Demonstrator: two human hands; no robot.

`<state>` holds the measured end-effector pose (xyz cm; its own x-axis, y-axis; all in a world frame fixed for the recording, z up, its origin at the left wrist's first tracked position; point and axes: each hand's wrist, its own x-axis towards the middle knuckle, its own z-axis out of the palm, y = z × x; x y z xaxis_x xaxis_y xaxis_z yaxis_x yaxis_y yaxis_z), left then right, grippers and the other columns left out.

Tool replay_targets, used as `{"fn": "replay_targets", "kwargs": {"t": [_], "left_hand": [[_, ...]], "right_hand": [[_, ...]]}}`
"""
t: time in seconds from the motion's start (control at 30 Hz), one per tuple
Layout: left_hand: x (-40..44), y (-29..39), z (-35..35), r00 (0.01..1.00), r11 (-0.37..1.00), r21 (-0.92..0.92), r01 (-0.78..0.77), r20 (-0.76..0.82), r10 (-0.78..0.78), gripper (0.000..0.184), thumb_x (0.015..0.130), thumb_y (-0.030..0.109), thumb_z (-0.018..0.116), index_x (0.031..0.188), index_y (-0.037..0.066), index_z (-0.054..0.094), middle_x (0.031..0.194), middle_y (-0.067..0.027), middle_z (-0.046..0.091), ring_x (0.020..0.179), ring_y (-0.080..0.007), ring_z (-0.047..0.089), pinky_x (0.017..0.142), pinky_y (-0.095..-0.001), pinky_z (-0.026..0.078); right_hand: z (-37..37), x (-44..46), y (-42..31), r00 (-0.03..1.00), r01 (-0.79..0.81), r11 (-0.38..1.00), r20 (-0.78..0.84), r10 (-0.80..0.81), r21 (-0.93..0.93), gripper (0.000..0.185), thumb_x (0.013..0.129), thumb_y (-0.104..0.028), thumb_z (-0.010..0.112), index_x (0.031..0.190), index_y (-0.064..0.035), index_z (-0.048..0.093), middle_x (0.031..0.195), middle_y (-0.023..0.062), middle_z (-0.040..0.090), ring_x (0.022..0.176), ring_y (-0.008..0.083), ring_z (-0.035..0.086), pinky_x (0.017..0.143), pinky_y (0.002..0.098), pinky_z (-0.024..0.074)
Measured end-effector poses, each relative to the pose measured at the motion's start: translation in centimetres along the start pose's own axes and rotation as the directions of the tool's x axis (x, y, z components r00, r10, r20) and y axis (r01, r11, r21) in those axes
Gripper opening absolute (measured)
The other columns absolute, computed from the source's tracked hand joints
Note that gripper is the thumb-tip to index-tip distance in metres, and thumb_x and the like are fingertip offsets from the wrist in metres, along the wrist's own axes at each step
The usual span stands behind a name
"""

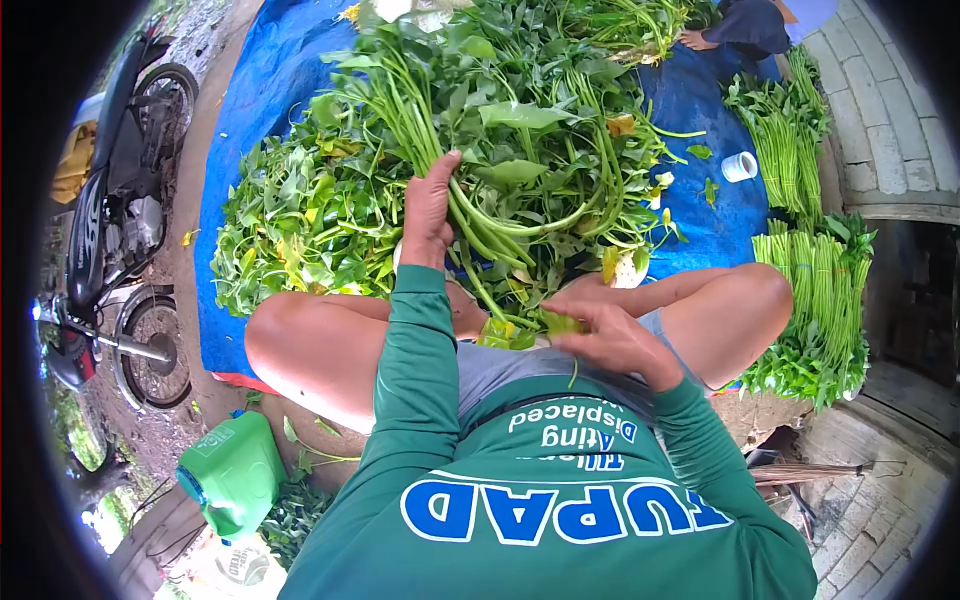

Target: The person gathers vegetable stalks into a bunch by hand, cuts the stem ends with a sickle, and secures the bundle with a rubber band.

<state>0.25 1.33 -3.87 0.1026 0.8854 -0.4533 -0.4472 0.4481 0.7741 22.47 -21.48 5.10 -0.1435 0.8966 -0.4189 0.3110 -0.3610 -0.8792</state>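
Note:
My left hand [430, 212] is closed around a bunch of long green stems [405, 115], whose leafy tops point away from me and whose cut ends hang toward my lap. Lower and to the right, my right hand [610, 338] has its fingers bent around a green leaf [560, 322]. A yellow-green leaf [505, 334] lies just left of that hand. Beyond my crossed legs spreads a large heap of leafy greens [300, 215], with some yellow leaves in it.
The heap rests on a blue tarp [225, 190]. Tied bundles [790, 160] and more bundles [815, 290] stand at the right, near a white cup [739, 167]. A green plastic container [235, 470] and a motorcycle [120, 220] are at left. Another person's foot [697, 40] shows at top right.

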Motion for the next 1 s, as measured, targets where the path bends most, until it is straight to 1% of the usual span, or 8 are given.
{"fn": "replay_targets", "kwargs": {"t": [0.07,0.13,0.27,0.53,0.77,0.87,0.93,1.0], "left_hand": [[-0.1,0.9,-0.2,1.0,1.0,0.014,-0.008,0.005,0.008,0.029,0.095,0.028,0.084,0.106,0.003,0.075,0.088,-0.006,0.076,0.066,-0.0148,0.07,0.061,-0.0315,0.061],[-0.4,1.7,-0.1,1.0,0.999,0.047,-0.013,0.016,0.013,0.029,0.095,0.028,0.084,0.107,0.003,0.075,0.089,-0.006,0.076,0.069,-0.0148,0.07,0.063,-0.0314,0.061],[-1.6,2.4,1.3,0.998,0.994,0.102,-0.034,0.052,0.029,0.028,0.096,0.027,0.082,0.108,0.003,0.074,0.092,-0.0061,0.077,0.074,-0.0147,0.071,0.066,-0.0301,0.061],[-2.1,1.8,1.6,0.981,0.979,0.087,-0.184,-0.045,0.188,0.025,0.096,0.022,0.082,0.106,0.0,0.075,0.085,-0.0035,0.073,0.064,-0.013,0.066,0.058,-0.0287,0.056],[-1.7,3.4,1.0,0.949,0.946,0.219,-0.238,-0.157,0.275,0.025,0.09,0.02,0.085,0.097,-0.001,0.074,0.078,-0.0037,0.067,0.061,-0.0138,0.062,0.055,-0.0303,0.048],[-3.2,6.9,1.0,0.942,0.935,0.257,-0.245,-0.164,0.292,0.022,0.09,0.017,0.085,0.095,-0.002,0.074,0.072,-0.0037,0.066,0.056,-0.0133,0.061,0.053,-0.03,0.049],[-3.1,6.9,-0.5,0.943,0.939,0.254,-0.233,-0.177,0.282,0.027,0.09,0.02,0.088,0.102,-0.002,0.079,0.077,-0.0052,0.072,0.059,-0.0139,0.065,0.053,-0.0279,0.051],[-3.9,7.0,-0.4,0.937,0.937,0.256,-0.238,-0.192,0.29,0.025,0.09,0.02,0.089,0.099,-0.001,0.078,0.076,-0.005,0.072,0.056,-0.0141,0.064,0.051,-0.0286,0.05]], "right_hand": [[-1.4,-0.3,0.2,0.932,0.297,0.814,-0.035,-0.362,-0.5,0.014,0.094,-0.006,0.074,0.106,-0.0018,0.078,0.094,0.0106,0.075,0.082,0.0217,0.07,0.074,0.0368,0.0577],[-1.8,0.3,-3.3,0.885,0.09,0.973,-0.43,-0.176,-0.212,0.01,0.086,-0.005,0.076,0.097,-0.0041,0.077,0.104,0.0135,0.073,0.093,0.0308,0.069,0.081,0.0454,0.0564],[-2.3,4.5,-5.7,0.592,0.385,0.458,-0.167,-0.789,-0.801,0.021,0.089,-0.006,0.076,0.109,-0.0064,0.078,0.099,0.012,0.075,0.086,0.03,0.071,0.077,0.042,0.0572],[2.2,6.0,-2.7,0.897,0.253,0.807,-0.184,-0.403,-0.533,0.017,0.093,-0.016,0.065,0.084,-0.003,0.071,0.078,0.0167,0.068,0.075,0.0393,0.072,0.068,0.0523,0.0579],[6.8,8.0,5.7,0.874,0.076,0.875,0.455,0.172,-0.478,0.034,0.093,-0.029,0.064,0.103,-0.0014,0.08,0.099,0.0277,0.076,0.09,0.0436,0.075,0.085,0.0536,0.059],[5.2,8.3,9.3,0.961,0.166,0.628,0.266,0.068,-0.761,0.036,0.094,-0.029,0.064,0.108,-0.0009,0.081,0.105,0.0265,0.078,0.095,0.044,0.076,0.09,0.0524,0.0587],[1.1,10.1,2.0,0.953,-0.246,0.835,0.036,0.301,-0.493,0.039,0.091,-0.018,0.065,0.123,-0.0025,0.078,0.122,0.0226,0.078,0.118,0.0393,0.073,0.102,0.046,0.0568],[0.1,12.8,5.6,0.948,0.06,0.938,-0.273,-0.16,-0.342,0.038,0.088,-0.007,0.058,0.118,-0.0019,0.079,0.117,0.0218,0.079,0.112,0.0368,0.075,0.101,0.0453,0.0576]]}}
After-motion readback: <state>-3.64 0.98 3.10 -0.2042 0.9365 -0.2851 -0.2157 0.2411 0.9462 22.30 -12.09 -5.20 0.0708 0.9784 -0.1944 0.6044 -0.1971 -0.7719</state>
